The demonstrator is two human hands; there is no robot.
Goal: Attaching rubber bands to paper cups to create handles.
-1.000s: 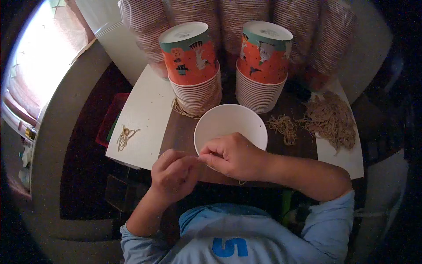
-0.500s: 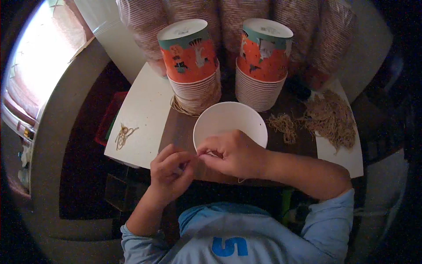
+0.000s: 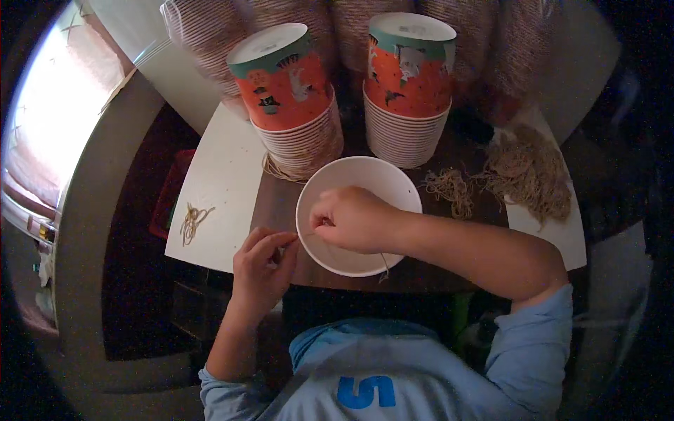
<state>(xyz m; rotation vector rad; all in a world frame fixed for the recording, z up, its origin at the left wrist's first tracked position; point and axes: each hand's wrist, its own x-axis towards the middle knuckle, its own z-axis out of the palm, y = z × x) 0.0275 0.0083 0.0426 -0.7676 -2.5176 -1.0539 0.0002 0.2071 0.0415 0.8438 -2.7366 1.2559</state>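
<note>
Thin string [image 3: 303,235] barely shows between both hands.

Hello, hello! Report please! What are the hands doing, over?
Left hand pinching thin string beside white bowl. Right hand over bowl, gripping string's other end. Nothing blocking; cup stacks stand behind. Over.

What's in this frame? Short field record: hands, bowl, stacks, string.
left hand: fingers pinching a thin string at the near-left rim of the bowl
right hand: closed over the white bowl, pinching the same string
stacks: two stacks of printed orange paper bowls, upside down behind it
loose string: pile at right, small bundle at left
surface: white board
</note>
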